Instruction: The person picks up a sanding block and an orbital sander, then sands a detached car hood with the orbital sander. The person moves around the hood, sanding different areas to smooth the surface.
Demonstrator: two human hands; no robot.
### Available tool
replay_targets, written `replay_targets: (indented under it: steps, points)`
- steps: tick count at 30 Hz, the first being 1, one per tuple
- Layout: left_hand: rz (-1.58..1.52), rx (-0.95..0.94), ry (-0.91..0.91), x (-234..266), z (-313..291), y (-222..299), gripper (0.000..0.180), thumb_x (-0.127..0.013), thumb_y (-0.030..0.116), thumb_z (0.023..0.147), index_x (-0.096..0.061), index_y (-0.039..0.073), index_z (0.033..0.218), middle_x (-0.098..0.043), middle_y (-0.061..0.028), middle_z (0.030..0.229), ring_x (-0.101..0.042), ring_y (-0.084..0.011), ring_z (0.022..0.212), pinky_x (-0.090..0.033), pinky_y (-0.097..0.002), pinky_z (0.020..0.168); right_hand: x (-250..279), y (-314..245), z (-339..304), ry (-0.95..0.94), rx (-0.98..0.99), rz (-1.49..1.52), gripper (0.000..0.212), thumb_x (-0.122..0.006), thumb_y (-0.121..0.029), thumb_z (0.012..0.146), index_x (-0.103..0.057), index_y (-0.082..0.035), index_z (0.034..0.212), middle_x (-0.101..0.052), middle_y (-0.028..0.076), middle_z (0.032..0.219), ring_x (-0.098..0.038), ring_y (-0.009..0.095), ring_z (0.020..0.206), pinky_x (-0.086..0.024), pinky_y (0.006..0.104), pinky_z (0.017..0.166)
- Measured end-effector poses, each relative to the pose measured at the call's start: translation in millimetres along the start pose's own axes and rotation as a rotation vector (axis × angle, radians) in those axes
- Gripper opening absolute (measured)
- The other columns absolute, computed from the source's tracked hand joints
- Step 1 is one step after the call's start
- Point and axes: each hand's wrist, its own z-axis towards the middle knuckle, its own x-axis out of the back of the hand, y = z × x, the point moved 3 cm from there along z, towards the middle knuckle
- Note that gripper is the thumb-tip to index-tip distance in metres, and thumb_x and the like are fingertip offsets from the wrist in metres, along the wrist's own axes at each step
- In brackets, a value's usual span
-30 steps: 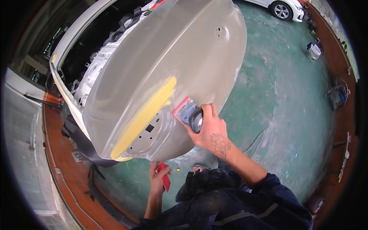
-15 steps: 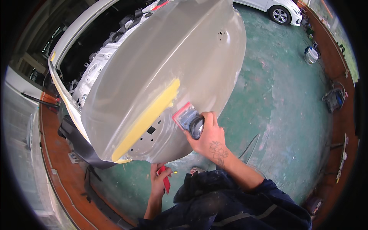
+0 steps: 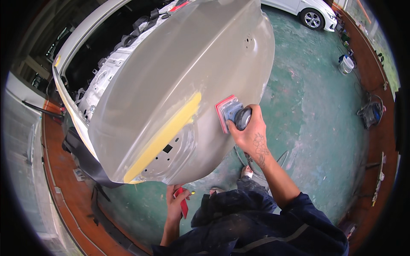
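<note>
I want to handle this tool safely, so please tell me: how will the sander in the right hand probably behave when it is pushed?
The sander is probably stiff, since its flat base shows no visible sagging. It seems unlikely to roll, because that base looks broad. Its rounded dark top looks smooth, so the right hand might slip slightly.

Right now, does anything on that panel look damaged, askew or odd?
The yellow strip stands out: it runs diagonally across the mostly grey panel, with smudges beside its upper end, perhaps filler over a repair. I see nothing clearly askew.
</note>
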Motion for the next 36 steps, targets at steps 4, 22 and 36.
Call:
replay_targets:
  steps: [4, 22, 36]
  points:
    - [-0.001, 0.010, -0.008, 2.7, 0.0, -0.4, 0.067, -0.067, -0.001, 0.086, -0.045, 0.001, 0.149, -0.065, -0.0171, 0.132, -0.066, -0.0204, 0.088, -0.053, -0.0327, 0.073, -8.0, -5.5, -45.3, -0.124, 0.035, -0.060, 0.062, -0.087, -0.019, 0.077, -0.049, 0.002, 0.123, -0.062, 0.023, 0.109, -0.067, 0.044, 0.096, -0.056, 0.0469, 0.083]
    - [-0.039, 0.043, 0.066, -6.0, -2.4, 6.0, 0.058, -0.065, -0.003, 0.084, -0.052, -0.001, 0.141, -0.068, -0.0154, 0.121, -0.066, -0.0208, 0.084, -0.052, -0.0335, 0.072, 3.7, 6.3, 23.1, -0.005, 0.040, -0.051, 0.068, -0.087, -0.029, 0.079, -0.048, 0.001, 0.126, -0.060, 0.024, 0.117, -0.068, 0.045, 0.096, -0.057, 0.0496, 0.080]
    - [-0.020, -0.023, 0.170, -11.9, -4.0, 4.6, 0.047, -0.062, 0.001, 0.086, -0.054, -0.006, 0.132, -0.067, -0.0172, 0.111, -0.063, -0.0235, 0.074, -0.051, -0.0362, 0.066, -1.9, 6.1, -36.3, -0.267, 0.157, -0.114, 0.066, -0.089, -0.027, 0.077, -0.049, 0.000, 0.121, -0.057, 0.018, 0.114, -0.068, 0.041, 0.089, -0.059, 0.0480, 0.070]
